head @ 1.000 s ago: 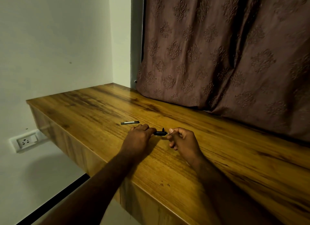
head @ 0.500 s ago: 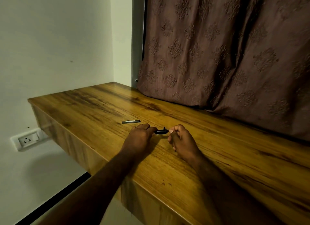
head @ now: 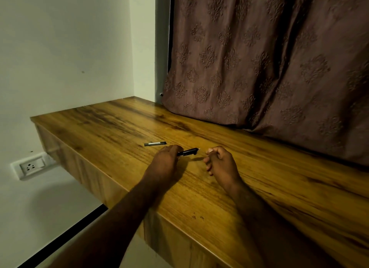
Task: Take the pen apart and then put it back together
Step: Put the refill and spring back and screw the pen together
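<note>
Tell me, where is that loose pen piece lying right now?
In the head view, the loose pen piece lies flat on the wooden table, left of centre, just beyond the left hand and apart from the pen body it holds.

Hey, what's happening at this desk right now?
A person has a pen in pieces at a wooden desk. The left hand grips the black clip section, its pale end pointing at the right hand, which sits just apart with fingers curled; whether it pinches a small part is unclear. Another dark pen piece lies beyond the left hand.
</note>
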Action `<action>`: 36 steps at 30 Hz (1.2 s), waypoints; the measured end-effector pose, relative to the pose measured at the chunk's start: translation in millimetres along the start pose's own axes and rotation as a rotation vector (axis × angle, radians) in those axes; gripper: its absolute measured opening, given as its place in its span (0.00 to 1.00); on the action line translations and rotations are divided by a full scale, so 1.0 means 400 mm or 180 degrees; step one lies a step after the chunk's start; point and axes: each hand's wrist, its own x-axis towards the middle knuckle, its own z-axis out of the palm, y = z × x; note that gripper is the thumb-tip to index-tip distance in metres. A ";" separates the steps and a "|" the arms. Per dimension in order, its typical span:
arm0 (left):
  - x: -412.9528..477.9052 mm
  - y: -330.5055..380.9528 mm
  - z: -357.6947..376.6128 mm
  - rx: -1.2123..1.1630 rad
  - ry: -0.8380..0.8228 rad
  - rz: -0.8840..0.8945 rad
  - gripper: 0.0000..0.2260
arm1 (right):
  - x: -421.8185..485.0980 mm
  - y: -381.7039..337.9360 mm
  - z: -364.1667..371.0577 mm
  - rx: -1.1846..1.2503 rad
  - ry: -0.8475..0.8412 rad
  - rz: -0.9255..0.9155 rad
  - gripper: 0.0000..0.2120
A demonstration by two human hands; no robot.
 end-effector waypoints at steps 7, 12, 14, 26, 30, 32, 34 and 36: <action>0.021 -0.035 0.016 0.0566 0.0084 -0.0448 0.11 | 0.061 0.029 0.016 -0.1161 0.0069 -0.0200 0.05; 0.027 -0.052 0.030 0.0784 0.0111 -0.0403 0.10 | 0.109 0.039 0.044 -0.1537 -0.0122 -0.0316 0.11; 0.027 -0.059 0.034 0.0707 0.0091 -0.0369 0.10 | 0.120 0.036 0.052 -0.1678 -0.0274 -0.0426 0.13; 0.024 -0.043 0.022 0.0612 0.0031 -0.0253 0.12 | 0.055 -0.002 0.007 0.0558 0.0128 0.0142 0.07; 0.025 -0.048 0.028 0.0691 0.0075 -0.0224 0.10 | 0.009 -0.014 0.007 0.0830 -0.0018 0.0164 0.05; 0.025 -0.050 0.030 0.0723 0.0072 -0.0191 0.10 | 0.002 -0.019 0.009 0.0865 -0.0060 0.0138 0.05; 0.025 -0.052 0.030 0.0732 0.0071 -0.0130 0.10 | 0.003 -0.022 0.011 0.0838 -0.0126 0.0121 0.05; 0.024 -0.054 0.030 0.0733 0.0063 -0.0098 0.10 | 0.006 -0.021 0.012 0.0776 -0.0196 0.0093 0.05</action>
